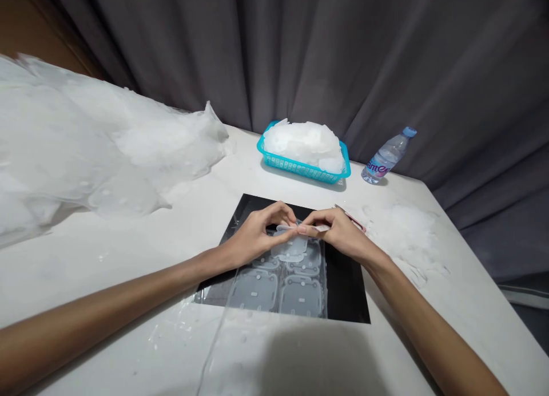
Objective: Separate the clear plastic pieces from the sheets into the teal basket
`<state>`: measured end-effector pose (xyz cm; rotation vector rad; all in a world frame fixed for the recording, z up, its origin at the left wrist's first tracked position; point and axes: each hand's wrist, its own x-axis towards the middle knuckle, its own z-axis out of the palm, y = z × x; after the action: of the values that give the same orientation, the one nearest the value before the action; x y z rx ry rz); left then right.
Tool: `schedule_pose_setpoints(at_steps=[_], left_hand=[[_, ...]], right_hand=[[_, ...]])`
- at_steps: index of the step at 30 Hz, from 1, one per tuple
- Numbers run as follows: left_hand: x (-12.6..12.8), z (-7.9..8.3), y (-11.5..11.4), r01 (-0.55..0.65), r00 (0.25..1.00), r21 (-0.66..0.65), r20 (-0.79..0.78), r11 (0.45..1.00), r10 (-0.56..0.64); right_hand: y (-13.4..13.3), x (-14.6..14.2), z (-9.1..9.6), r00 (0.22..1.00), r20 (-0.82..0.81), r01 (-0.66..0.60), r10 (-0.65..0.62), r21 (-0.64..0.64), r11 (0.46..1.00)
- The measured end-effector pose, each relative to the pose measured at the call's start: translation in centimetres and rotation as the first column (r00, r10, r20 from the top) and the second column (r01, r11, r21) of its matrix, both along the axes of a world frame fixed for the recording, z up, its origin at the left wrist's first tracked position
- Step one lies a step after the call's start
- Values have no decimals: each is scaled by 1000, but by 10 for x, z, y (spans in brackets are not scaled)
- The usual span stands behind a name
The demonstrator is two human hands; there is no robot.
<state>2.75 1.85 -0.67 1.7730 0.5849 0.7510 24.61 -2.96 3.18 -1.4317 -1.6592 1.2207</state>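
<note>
Both grips meet over the far half of a black mat, which lies on the middle of the worktop, and the translucent plastic piece sits right at their meeting point. It extends from the fingertips toward the wearer's side of the worktop. Its outline is close to square with rounded corners, so no long axis stands out; its upper edge runs from side to side, roughly along the line between the hands.

The left hand is nearer to it, thumb and forefinger pinched together on that upper edge, with most of the piece lying beneath the thumb. The right hand comes in at the piece's upper right, fingertips together, a pale sliver showing in its grip and pointing toward the worktop's right edge. Whether the sliver joins the piece cannot be told, nor whether the piece's lower edge touches the rounded-square pieces under it.

Beyond the right knuckles, toward the right edge, lie a slim red-handled tool and a heap of white scraps. A turquoise basket full of white pieces and a water bottle stand near the far edge.
</note>
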Motion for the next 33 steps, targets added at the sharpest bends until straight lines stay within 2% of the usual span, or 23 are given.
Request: schedule_pose_setpoints(at_steps=[5, 8, 11, 13, 15, 16, 17, 18, 19, 21, 23, 25, 27, 30, 33], left_hand=[[2, 3, -1, -50, 999, 27, -16, 998, 50], [2, 7, -2, -77, 990, 110, -107, 991, 89], [0, 8, -5, -23, 983, 226, -174, 974, 63], [-2, 7, -10, 51, 979, 357, -201, 933, 24], [-4, 7, -15, 142, 976, 497, -217, 856, -36], [-5, 8, -17, 177, 973, 536, -219, 825, -67], [-5, 8, -19, 195, 973, 542, -213, 817, -91], [-4, 9, -19, 192, 975, 512, -199, 838, -102], [-3, 10, -19, 167, 980, 445, -176, 880, -97], [-1, 11, -15, 80, 990, 241, -130, 967, -49], [0, 11, -11, 21, 995, 35, -96, 999, -17], [2, 10, -7, 44, 997, -132, -61, 990, -52], [3, 9, -5, 87, 996, -233, -11, 969, -92], [5, 9, -4, 87, 996, -305, 17, 948, -85], [7, 11, -3, 36, 999, -329, -3, 944, -39]], right_hand=[[-1, -5, -8, 988, -67, 141, -140, 19, 990], [0, -7, -14, 976, -97, 201, -194, 65, 977], [1, -10, -22, 975, -7, 223, -224, 130, 966], [2, -11, -26, 963, 89, 237, -255, 173, 956], [4, -9, -30, 938, 162, 269, -307, 222, 937], [4, -7, -31, 923, 191, 284, -333, 244, 927], [5, -4, -31, 907, 224, 294, -356, 266, 918], [6, 0, -31, 892, 259, 296, -370, 284, 912], [6, 5, -30, 879, 292, 292, -377, 296, 909], [7, 16, -26, 856, 344, 281, -387, 319, 905], [8, 28, -20, 823, 382, 271, -420, 386, 882], [8, 36, -12, 806, 392, 250, -443, 453, 856], [8, 38, -2, 839, 358, 220, -410, 465, 857], [5, 32, 12, 944, 252, 116, -215, 355, 928], [1, 21, 21, 989, 150, -29, -3, 211, 977]])
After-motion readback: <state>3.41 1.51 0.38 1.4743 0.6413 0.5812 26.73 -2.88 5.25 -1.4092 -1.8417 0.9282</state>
